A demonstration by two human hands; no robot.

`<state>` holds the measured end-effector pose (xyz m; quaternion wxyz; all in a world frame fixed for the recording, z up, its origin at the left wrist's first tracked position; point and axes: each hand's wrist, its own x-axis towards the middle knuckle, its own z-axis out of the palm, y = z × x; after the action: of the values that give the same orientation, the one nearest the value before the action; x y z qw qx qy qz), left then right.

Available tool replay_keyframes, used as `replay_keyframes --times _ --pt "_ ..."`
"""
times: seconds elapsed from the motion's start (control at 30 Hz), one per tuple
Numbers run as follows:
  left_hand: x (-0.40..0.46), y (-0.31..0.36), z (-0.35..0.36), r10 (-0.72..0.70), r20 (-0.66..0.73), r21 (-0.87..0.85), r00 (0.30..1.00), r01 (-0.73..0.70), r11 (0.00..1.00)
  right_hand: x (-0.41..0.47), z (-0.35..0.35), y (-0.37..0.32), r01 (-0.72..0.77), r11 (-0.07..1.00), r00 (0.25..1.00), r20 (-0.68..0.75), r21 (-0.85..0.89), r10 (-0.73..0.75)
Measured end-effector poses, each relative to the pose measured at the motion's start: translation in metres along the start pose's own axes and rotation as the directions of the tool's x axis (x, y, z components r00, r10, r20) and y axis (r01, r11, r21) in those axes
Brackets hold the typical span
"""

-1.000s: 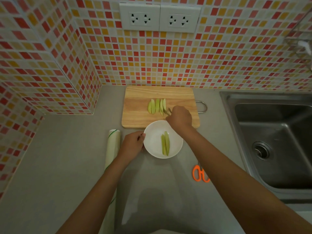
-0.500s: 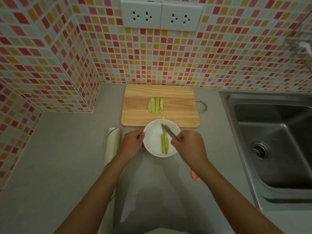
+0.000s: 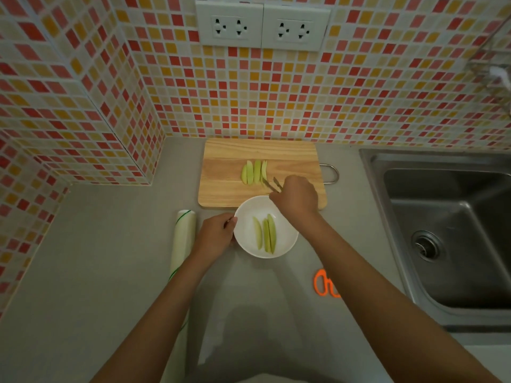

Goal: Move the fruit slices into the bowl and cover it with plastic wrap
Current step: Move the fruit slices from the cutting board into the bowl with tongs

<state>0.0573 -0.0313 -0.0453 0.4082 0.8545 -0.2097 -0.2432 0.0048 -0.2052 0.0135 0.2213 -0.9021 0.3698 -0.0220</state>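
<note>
A white bowl (image 3: 246, 236) sits on the grey counter in front of a wooden cutting board (image 3: 229, 186). Three green fruit slices (image 3: 266, 235) lie inside the bowl. Three more slices (image 3: 254, 172) stand side by side on the board. My left hand (image 3: 217, 234) grips the bowl's left rim. My right hand (image 3: 296, 196) is over the board's front right part and holds thin metal tongs (image 3: 270, 183), whose tips reach the rightmost slice on the board. A roll of plastic wrap (image 3: 183, 239) lies left of the bowl.
Orange-handled scissors (image 3: 324, 283) lie on the counter to the right of the bowl, partly under my right forearm. A steel sink (image 3: 453, 233) fills the right side. Tiled walls close the back and the left corner.
My right hand left a third slice in the bowl and moved back up to the board, bringing the tongs to the remaining slices. The left hand stayed on the bowl.
</note>
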Motion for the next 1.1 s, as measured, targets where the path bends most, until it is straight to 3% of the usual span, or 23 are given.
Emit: replay_keyframes --times 0.1,0.2,0.37,0.57,0.7,0.83,1.1 --pt "0.000 0.001 -0.001 0.010 0.000 0.005 1.000 -0.010 1.000 0.025 0.016 -0.010 0.038 0.993 0.998 0.057 -0.110 -0.031" --pt "-0.001 0.001 0.000 0.016 -0.003 0.007 1.000 -0.016 1.000 0.038 0.023 -0.016 0.050 0.993 0.998 0.053 -0.110 -0.044" --pt "-0.001 0.001 0.000 -0.003 -0.002 -0.007 1.000 0.003 1.000 0.025 0.016 -0.004 0.034 0.999 0.999 0.029 0.038 -0.035" --pt "-0.001 0.001 0.000 0.001 0.004 0.006 1.000 -0.001 1.000 -0.051 -0.016 0.018 0.003 0.960 0.999 -0.035 0.279 0.007" --pt "0.000 0.000 0.001 0.000 -0.005 0.018 1.000 0.000 1.000 -0.113 -0.016 0.030 -0.010 0.970 0.999 0.041 0.244 0.000" --pt "0.000 0.001 0.001 -0.001 -0.014 0.018 1.000 0.001 1.000 -0.131 -0.003 0.031 -0.056 0.997 0.982 0.185 0.049 0.046" --pt "-0.002 0.003 0.001 -0.004 -0.006 0.017 1.000 0.004 1.000 -0.025 -0.013 -0.002 -0.053 0.977 0.998 -0.011 0.207 0.057"
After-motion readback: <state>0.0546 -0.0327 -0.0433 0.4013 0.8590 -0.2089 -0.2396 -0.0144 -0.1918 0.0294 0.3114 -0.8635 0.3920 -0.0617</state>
